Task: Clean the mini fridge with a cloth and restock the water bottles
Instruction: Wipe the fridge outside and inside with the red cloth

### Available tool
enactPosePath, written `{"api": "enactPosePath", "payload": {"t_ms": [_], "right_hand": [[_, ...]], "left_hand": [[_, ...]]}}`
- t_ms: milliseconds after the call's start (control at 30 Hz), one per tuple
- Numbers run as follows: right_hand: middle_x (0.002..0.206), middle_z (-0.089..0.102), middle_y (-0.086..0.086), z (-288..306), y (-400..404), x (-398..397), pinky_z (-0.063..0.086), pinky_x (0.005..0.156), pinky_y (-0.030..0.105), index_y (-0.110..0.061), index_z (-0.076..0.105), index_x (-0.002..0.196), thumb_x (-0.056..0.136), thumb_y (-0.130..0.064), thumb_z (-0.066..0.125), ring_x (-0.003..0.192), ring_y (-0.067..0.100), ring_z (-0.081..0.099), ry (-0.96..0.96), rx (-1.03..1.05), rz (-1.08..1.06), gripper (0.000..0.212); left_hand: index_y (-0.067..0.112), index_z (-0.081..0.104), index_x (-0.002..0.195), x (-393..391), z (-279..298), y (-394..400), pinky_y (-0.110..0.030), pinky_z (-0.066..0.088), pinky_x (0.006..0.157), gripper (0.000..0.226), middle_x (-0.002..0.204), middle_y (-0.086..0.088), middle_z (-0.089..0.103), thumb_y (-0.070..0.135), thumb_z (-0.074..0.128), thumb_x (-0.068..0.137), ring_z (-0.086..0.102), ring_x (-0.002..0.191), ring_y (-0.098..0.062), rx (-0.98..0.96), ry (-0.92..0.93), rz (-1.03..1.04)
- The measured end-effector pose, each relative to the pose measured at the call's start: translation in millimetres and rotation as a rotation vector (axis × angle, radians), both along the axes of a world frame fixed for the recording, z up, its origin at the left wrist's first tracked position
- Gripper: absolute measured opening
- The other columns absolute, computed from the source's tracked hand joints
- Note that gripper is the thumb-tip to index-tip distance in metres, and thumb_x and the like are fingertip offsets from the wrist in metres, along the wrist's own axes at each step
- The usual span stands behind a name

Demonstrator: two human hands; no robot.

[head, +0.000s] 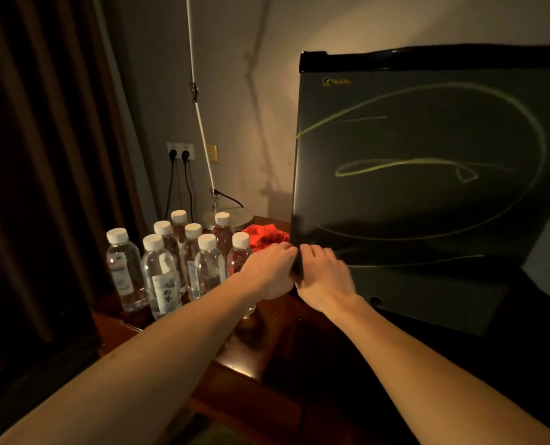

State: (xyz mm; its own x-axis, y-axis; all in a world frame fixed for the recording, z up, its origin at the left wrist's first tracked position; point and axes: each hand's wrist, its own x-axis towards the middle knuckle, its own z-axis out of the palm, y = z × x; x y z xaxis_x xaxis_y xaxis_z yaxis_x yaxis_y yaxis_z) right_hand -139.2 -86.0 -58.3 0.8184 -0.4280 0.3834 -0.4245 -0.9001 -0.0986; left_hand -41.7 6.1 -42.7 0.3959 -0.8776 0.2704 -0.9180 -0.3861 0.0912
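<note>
It looks like a dim hotel or guest room: a small black glossy mini fridge (427, 187) stands on a dark polished wooden desk (251, 358), beside a cluster of white-capped clear plastic water bottles (171, 261), heavy brown curtains (42, 155), a white wall socket (180, 151) and a slim lamp stem (199, 120).

The single camera sat on the person's head, looking forward and down along both forearms. It was close to the mini fridge (427, 187) door at right, with the water bottles (177, 258) left of centre.
</note>
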Motion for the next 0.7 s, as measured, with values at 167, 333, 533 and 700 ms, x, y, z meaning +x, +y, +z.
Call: {"api": "enactPosePath", "payload": {"t_ms": [167,333,533,700], "right_hand": [[0.115,0.060,0.006,26.7,10.5,10.8,0.047,0.080,0.040,-0.018,0.047,0.114,0.090,-0.031,0.053,0.110,0.029,0.055,0.030,0.138,0.115,0.028],[0.127,0.058,0.009,43.7,18.7,33.4,0.046,0.095,0.038,-0.018,0.046,0.135,0.090,-0.014,0.052,0.117,0.029,0.055,0.099,0.187,0.217,0.045],[0.133,0.054,0.001,46.2,17.0,71.4,0.042,0.088,0.024,-0.026,0.040,0.144,0.087,0.000,0.062,0.116,0.021,0.056,0.244,0.286,0.290,0.066],[0.115,0.063,-0.001,30.3,-10.6,133.6,0.052,0.091,0.039,-0.028,0.057,0.123,0.087,-0.011,0.062,0.102,0.022,0.061,0.372,0.233,0.257,0.040]], "left_hand": [[0.017,0.063,0.107,9.3,27.9,21.1,-0.034,0.050,0.077,0.024,0.108,-0.001,0.063,0.025,0.052,0.086,0.059,0.102,-0.022,-0.086,-0.142,0.018],[0.018,0.066,0.111,35.0,57.1,56.5,-0.037,0.048,0.088,0.031,0.111,-0.001,0.067,0.030,0.052,0.087,0.059,0.105,-0.024,-0.125,-0.219,0.118],[0.020,0.064,0.117,83.7,71.1,86.3,-0.040,0.050,0.092,0.031,0.120,0.000,0.065,0.037,0.051,0.094,0.059,0.110,-0.023,-0.129,-0.184,0.203],[0.021,0.060,0.121,122.3,62.7,77.5,-0.040,0.049,0.094,0.037,0.122,0.001,0.063,0.045,0.047,0.096,0.058,0.110,-0.020,-0.122,-0.149,0.206]]}}
